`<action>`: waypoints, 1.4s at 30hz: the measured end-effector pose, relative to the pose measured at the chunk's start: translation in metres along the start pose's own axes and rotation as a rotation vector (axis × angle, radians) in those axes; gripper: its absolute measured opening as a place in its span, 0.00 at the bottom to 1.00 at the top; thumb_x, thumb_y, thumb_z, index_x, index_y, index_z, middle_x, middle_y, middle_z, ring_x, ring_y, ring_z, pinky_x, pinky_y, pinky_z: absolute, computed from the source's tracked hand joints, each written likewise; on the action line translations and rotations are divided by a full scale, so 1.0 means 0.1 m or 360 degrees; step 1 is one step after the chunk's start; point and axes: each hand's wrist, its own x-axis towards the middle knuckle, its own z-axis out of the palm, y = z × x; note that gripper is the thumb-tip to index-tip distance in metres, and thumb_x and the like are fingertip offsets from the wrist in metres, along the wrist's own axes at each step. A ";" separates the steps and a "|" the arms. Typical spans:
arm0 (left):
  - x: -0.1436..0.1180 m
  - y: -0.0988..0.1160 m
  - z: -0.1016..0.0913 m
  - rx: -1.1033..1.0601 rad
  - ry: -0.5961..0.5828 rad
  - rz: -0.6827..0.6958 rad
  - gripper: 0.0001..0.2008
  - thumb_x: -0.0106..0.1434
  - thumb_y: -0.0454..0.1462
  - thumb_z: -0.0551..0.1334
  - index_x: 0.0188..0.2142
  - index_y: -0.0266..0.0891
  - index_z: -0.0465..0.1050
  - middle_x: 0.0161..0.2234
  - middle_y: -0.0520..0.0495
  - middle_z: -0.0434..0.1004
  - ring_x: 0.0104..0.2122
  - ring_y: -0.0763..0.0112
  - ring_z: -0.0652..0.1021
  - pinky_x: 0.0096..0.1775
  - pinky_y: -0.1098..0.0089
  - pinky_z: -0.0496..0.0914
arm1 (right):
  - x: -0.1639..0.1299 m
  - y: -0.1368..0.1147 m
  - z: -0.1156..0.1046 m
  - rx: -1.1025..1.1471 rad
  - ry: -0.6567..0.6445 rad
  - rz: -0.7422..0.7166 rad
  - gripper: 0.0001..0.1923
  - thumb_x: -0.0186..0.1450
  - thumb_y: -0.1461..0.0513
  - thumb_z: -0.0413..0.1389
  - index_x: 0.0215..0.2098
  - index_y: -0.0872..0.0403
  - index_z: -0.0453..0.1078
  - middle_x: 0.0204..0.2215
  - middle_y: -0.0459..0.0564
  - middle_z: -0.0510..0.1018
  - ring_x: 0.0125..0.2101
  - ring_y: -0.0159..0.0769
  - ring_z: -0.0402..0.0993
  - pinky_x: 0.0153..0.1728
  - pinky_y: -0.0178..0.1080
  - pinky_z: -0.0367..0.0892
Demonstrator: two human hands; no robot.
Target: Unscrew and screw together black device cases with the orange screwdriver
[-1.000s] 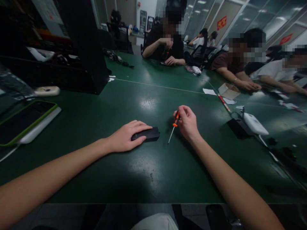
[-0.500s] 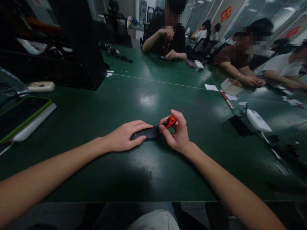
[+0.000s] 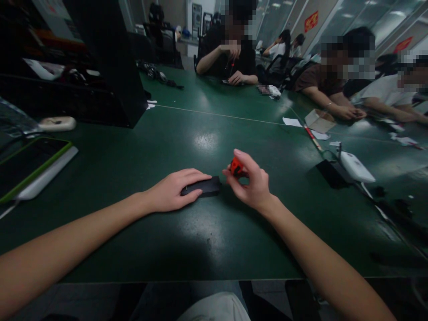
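Note:
A small oblong black plastic case (image 3: 210,186) lies on the green table in front of me. From its left end my left hand (image 3: 179,189) grips it, thumb along the near side and fingers over the far side. Just right of the case, my right hand (image 3: 249,180) is raised and closed around a short orange-and-black handle (image 3: 236,166), which looks like a screwdriver's. The shaft is hidden, and a gap separates this hand from the case's right end.
On the left are a green-edged phone-like device (image 3: 36,156) and a black stand (image 3: 110,67). A white device (image 3: 357,167) with cables and an open carton (image 3: 319,120) sit on the right. Several people work across the table (image 3: 187,138).
My right hand has drawn back slightly from the case's right end, and the orange handle has turned in its fingers. The left hand still holds the case in place.

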 end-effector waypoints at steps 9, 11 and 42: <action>0.00 0.02 0.02 0.0005 0.0021 -0.0015 0.21 0.71 0.38 0.58 0.63 0.41 0.67 0.58 0.42 0.76 0.56 0.59 0.75 0.58 0.58 0.69 | 0.11 -0.25 0.03 0.0544 0.0390 0.0228 0.35 0.71 0.63 0.56 0.67 0.27 0.47 0.38 0.44 0.78 0.26 0.33 0.79 0.24 0.39 0.80; 0.00 0.02 0.01 0.0001 0.0027 -0.0014 0.22 0.71 0.38 0.59 0.63 0.41 0.67 0.58 0.42 0.76 0.55 0.59 0.76 0.57 0.57 0.70 | 0.09 -0.26 0.07 0.0572 0.0313 0.0217 0.33 0.72 0.62 0.54 0.66 0.28 0.46 0.40 0.45 0.77 0.29 0.33 0.80 0.28 0.41 0.82; 0.00 0.00 0.01 -0.0017 0.0081 0.0052 0.22 0.73 0.40 0.57 0.65 0.40 0.67 0.57 0.40 0.76 0.55 0.59 0.77 0.56 0.58 0.71 | 0.22 -0.60 0.10 0.0214 -0.0276 -0.0460 0.20 0.68 0.47 0.55 0.40 0.57 0.69 0.23 0.48 0.76 0.25 0.36 0.78 0.28 0.36 0.78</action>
